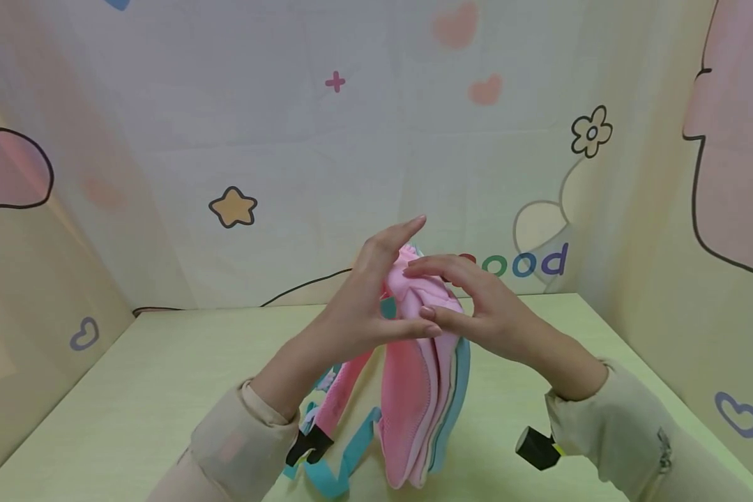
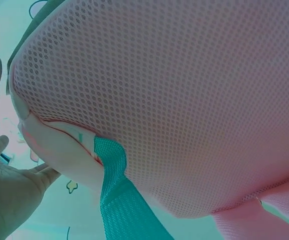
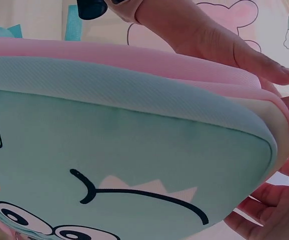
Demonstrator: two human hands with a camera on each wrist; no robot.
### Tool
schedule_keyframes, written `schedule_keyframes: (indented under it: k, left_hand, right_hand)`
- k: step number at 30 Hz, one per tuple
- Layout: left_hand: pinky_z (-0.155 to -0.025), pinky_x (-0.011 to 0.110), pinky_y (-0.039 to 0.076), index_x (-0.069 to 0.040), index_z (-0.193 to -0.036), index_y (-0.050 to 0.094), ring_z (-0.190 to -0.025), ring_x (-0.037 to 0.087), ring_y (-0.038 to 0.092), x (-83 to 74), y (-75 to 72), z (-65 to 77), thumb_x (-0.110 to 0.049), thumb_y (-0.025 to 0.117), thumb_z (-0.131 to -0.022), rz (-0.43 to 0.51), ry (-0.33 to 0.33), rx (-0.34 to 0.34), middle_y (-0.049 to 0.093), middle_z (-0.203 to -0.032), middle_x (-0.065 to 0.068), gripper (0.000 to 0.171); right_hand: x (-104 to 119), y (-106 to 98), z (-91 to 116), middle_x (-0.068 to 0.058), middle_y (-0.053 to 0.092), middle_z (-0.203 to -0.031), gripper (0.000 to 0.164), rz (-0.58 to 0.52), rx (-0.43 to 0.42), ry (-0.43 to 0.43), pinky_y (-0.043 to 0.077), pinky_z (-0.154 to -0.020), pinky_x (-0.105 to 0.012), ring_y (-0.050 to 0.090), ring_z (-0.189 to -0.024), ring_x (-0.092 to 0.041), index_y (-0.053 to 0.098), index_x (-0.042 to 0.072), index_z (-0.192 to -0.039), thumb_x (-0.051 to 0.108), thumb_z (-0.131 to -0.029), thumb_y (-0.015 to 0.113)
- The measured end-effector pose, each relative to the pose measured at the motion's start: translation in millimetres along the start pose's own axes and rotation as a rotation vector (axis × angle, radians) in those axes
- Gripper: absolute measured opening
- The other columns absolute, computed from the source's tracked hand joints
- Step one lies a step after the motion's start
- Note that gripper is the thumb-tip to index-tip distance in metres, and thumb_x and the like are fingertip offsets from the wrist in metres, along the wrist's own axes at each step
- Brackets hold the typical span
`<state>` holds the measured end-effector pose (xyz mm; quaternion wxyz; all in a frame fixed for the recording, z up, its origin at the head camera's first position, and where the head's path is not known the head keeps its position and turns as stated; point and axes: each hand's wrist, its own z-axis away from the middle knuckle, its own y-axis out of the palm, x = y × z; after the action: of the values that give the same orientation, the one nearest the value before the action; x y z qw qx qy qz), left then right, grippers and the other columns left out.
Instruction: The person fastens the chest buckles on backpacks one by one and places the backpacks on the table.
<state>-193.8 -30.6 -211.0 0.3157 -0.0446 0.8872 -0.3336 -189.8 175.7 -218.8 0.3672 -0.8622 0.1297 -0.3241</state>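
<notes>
A child's pink backpack [image 1: 408, 404] stands on its narrow side on the table. Its teal front carries a cartoon face, seen in the right wrist view on the front panel [image 3: 134, 140]. Pink mesh backing [image 2: 159, 100] and a teal webbing strap [image 2: 122, 200] fill the left wrist view. My left hand [image 1: 373, 296] is beside the bag's top end, thumb and fingers spread. Opposite it, my right hand [image 1: 489, 307] has its thumb and fingers loosely bent by the same end. Whether the fingertips touch the fabric is hard to tell.
A pink shoulder strap [image 1: 345, 394] and teal webbing [image 1: 358, 439] trail left of the bag on the pale green table [image 1: 226, 362]. Small black devices [image 1: 537, 448] sit near the sleeves. A printed backdrop [image 1: 276, 139] encloses the table at the back and sides.
</notes>
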Motion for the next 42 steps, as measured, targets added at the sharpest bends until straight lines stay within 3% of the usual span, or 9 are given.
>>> schedule_keyframes:
  k: [9, 12, 18, 26, 33, 42]
  left_hand:
    - [-0.101, 0.045, 0.048, -0.023, -0.152, 0.023, -0.144, 0.018, 0.022, -3.5, 1.3, 21.1, -0.023, 0.083, -0.074, -0.050, 0.011, -0.092, 0.025, -0.155, 0.002, 0.098]
    - [-0.102, 0.047, 0.047, -0.021, -0.151, 0.025, -0.143, 0.019, 0.024, -2.1, 5.0, 31.0, -0.025, 0.083, -0.074, -0.077, -0.019, -0.154, 0.028, -0.153, 0.002, 0.097]
    - [-0.099, 0.049, 0.049, -0.029, -0.151, 0.024, -0.142, 0.021, 0.025, 8.9, 12.8, 55.4, -0.035, 0.081, -0.076, -0.076, -0.116, -0.229, 0.027, -0.153, 0.001, 0.094]
    - [-0.096, 0.051, 0.050, -0.022, -0.150, 0.026, -0.141, 0.028, 0.029, 17.7, 21.3, 79.3, -0.029, 0.083, -0.073, -0.151, -0.205, -0.265, 0.028, -0.153, 0.007, 0.096]
    - [-0.089, 0.050, 0.054, -0.022, -0.151, 0.026, -0.137, 0.033, 0.036, 24.3, 28.7, 96.4, -0.037, 0.084, -0.072, -0.221, -0.326, -0.255, 0.031, -0.152, 0.009, 0.099]
    - [-0.094, 0.058, 0.049, -0.029, -0.153, 0.017, -0.138, 0.034, 0.035, 33.3, 53.7, 114.9, -0.035, 0.085, -0.070, -0.200, -0.362, -0.212, 0.031, -0.154, 0.007, 0.108]
  right_hand:
    - [2.3, -0.9, -1.0, -0.002, 0.054, -0.136, 0.045, 0.039, 0.010, 0.016, 0.048, -0.093, -0.046, 0.043, -0.127, -0.021, 0.053, 0.018, -0.133, 0.020, -0.089, 0.065]
    - [2.8, -1.1, -1.5, -0.003, 0.054, -0.137, 0.046, 0.051, 0.018, 0.033, 0.050, -0.092, -0.046, 0.042, -0.126, -0.022, 0.053, 0.019, -0.133, 0.022, -0.089, 0.065]
    - [1.0, -1.4, -1.9, -0.004, 0.052, -0.137, 0.047, 0.057, 0.030, 0.061, 0.051, -0.089, -0.044, 0.042, -0.126, -0.024, 0.052, 0.021, -0.133, 0.028, -0.088, 0.065]
    - [-1.8, -2.3, -2.8, -0.005, 0.052, -0.137, 0.048, 0.057, 0.038, 0.091, 0.055, -0.085, -0.041, 0.044, -0.126, -0.026, 0.052, 0.023, -0.133, 0.030, -0.088, 0.064]
    - [-1.3, -2.1, -4.0, -0.005, 0.051, -0.137, 0.048, 0.053, 0.040, 0.089, 0.056, -0.085, -0.040, 0.044, -0.126, -0.026, 0.052, 0.023, -0.134, 0.029, -0.088, 0.063]
    - [-0.6, -3.6, -3.4, -0.005, 0.051, -0.139, 0.046, 0.053, 0.032, 0.096, 0.055, -0.087, -0.044, 0.043, -0.128, -0.026, 0.052, 0.022, -0.133, 0.030, -0.089, 0.062]
